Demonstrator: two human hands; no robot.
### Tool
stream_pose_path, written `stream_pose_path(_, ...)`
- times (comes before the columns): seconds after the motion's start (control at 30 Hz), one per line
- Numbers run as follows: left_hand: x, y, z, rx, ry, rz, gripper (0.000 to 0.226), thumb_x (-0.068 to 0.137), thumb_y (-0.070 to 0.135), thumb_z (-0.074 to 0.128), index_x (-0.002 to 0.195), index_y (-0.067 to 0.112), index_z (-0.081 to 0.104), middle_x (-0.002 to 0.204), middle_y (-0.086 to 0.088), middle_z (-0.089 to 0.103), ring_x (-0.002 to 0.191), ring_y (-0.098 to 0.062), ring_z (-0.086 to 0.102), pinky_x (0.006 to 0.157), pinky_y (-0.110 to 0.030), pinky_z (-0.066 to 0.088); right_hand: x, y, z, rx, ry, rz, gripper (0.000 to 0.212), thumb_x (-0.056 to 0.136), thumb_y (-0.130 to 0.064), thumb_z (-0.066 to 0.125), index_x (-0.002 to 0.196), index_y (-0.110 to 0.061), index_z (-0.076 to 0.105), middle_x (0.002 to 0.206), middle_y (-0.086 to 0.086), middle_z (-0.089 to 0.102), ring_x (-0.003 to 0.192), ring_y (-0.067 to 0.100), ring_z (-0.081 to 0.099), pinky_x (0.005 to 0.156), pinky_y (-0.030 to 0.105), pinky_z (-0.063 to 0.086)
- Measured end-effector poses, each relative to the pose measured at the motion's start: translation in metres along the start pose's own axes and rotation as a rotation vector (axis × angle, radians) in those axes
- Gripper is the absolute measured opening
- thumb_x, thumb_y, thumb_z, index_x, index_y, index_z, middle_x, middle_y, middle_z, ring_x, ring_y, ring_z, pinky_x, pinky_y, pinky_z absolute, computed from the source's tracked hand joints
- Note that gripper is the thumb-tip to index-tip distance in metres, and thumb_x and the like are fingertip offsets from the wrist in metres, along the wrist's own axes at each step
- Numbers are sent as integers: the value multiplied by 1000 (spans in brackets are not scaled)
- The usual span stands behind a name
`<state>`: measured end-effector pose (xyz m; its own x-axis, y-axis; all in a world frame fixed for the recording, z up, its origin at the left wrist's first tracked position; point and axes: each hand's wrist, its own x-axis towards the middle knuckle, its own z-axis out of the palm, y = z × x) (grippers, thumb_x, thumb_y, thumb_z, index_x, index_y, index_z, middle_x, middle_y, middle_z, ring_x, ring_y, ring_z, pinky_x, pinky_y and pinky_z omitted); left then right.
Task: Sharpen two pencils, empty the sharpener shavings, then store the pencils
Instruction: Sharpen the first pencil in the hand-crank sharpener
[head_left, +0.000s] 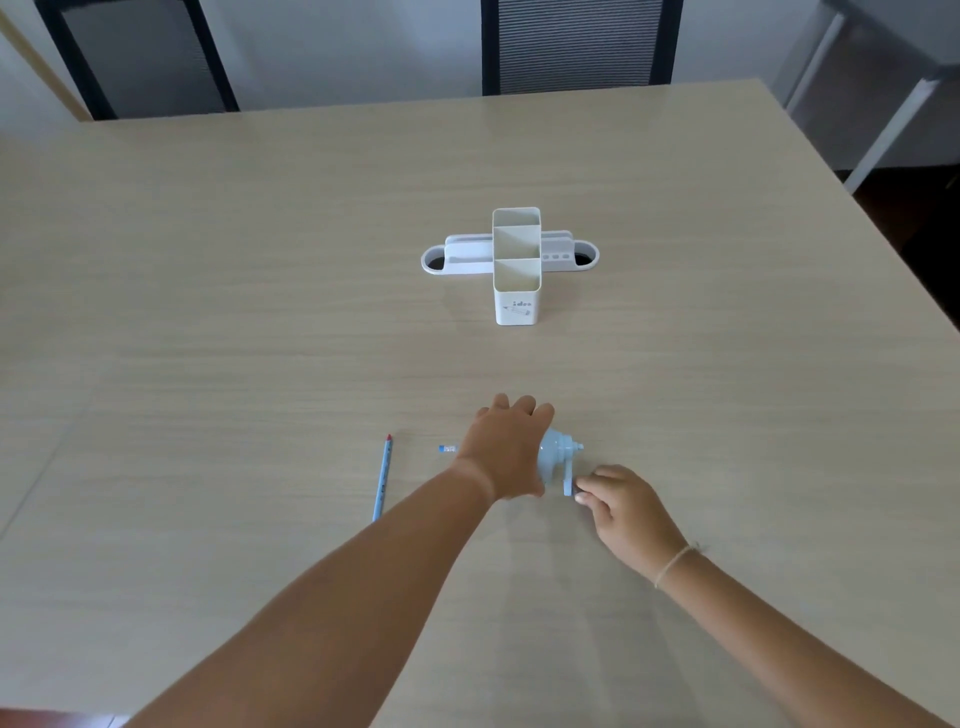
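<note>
Turning the crank while one pencil is sitting in the sharpener

The left hand (506, 449) is lying over the blue sharpener (558, 457), curling down on it to hold it on the worktop (260, 260). The right hand (621, 506) is pinching the crank handle (570, 480), just to the sharpener's right. One pencil (448, 448) is poking out sideways to the left; the other pencil (382, 478) is lying farther left, nearer the left hand.
</note>
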<state>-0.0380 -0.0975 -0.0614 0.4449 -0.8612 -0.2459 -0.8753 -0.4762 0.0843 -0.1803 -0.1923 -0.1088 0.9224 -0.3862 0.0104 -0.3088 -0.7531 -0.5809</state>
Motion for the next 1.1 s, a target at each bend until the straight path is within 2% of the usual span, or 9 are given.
stream_pose_path(0.1, -1, 0, 0, -6, -9, 5, 65, 66, 34, 74, 119, 15, 42, 109, -3, 52, 100, -27, 47, 73, -30, 35, -10, -13, -18, 24, 71, -69, 10, 75, 2, 57, 70, -2, 64, 56, 0, 44, 62, 12, 40, 58, 18, 28)
stream_pose_path(0.27, -1, 0, 0, 15, -7, 22, 62, 66, 37, 74, 115, 15, 43, 107, -3, 52, 98, -28, 48, 72, -31, 35, 40, -17, -36, 39, 211, -37, 15, 81, 4, 56, 82, -4, 68, 70, 12, 64, 73, 23, 55, 68, 19, 33)
stream_pose_path(0.4, -1, 0, 0, -1, -1, 9, 62, 66, 36, 74, 116, 15, 43, 109, -3, 52, 98, -28, 48, 73, -31, 36, 68, -3, -15, 24, -42, 138, 17, 84, 2, 49, 83, 1, 66, 84, 21, 64, 87, 31, 57, 75, 34, 41)
stream_pose_path(0.5, -1, 0, 1, -9, 5, -1, 62, 66, 34, 74, 115, 14, 43, 108, -3, 52, 98, -28, 47, 73, -31, 37, 34, 0, 1, -32, -105, 115, 16, 83, 3, 50, 77, 1, 65, 81, 18, 64, 83, 32, 58, 71, 32, 42)
stream_pose_path(0.6, 0, -1, 2, -13, 7, 2, 61, 65, 34, 74, 114, 14, 44, 107, -4, 52, 98, -28, 48, 73, -31, 38, -3, -4, -2, 16, -19, 17, 14, 80, 1, 56, 71, -2, 66, 63, 8, 56, 69, 23, 53, 64, 22, 35)
stream_pose_path(0.67, -1, -1, 2, -6, 2, 2, 62, 65, 34, 74, 115, 14, 43, 108, -4, 52, 99, -28, 48, 74, -32, 38, -9, -13, -15, 49, 77, -41, 11, 76, -2, 56, 73, -5, 66, 59, 7, 57, 65, 16, 49, 60, 15, 30)
stream_pose_path(0.83, -1, 0, 0, 4, -7, 8, 66, 66, 37, 75, 118, 15, 42, 110, -4, 52, 101, -29, 47, 76, -32, 38, 39, -20, -39, 51, 200, -62, 14, 82, 2, 54, 83, -3, 68, 70, 11, 64, 71, 17, 49, 66, 16, 29)
stream_pose_path(1.0, -2, -1, 1, 6, 6, 12, 63, 66, 37, 74, 117, 14, 43, 109, -4, 52, 98, -28, 47, 73, -31, 36, 72, -2, -18, 49, 67, 88, 16, 87, -2, 50, 83, -2, 66, 78, 18, 61, 80, 29, 53, 70, 33, 38)
stream_pose_path(1.1, -1, -1, 2, -2, 12, 3, 64, 65, 36, 74, 117, 15, 43, 109, -3, 52, 98, -28, 47, 73, -31, 36, 59, 5, -1, 5, -37, 120, 17, 82, 1, 48, 78, 1, 64, 75, 18, 59, 79, 30, 53, 68, 35, 40)
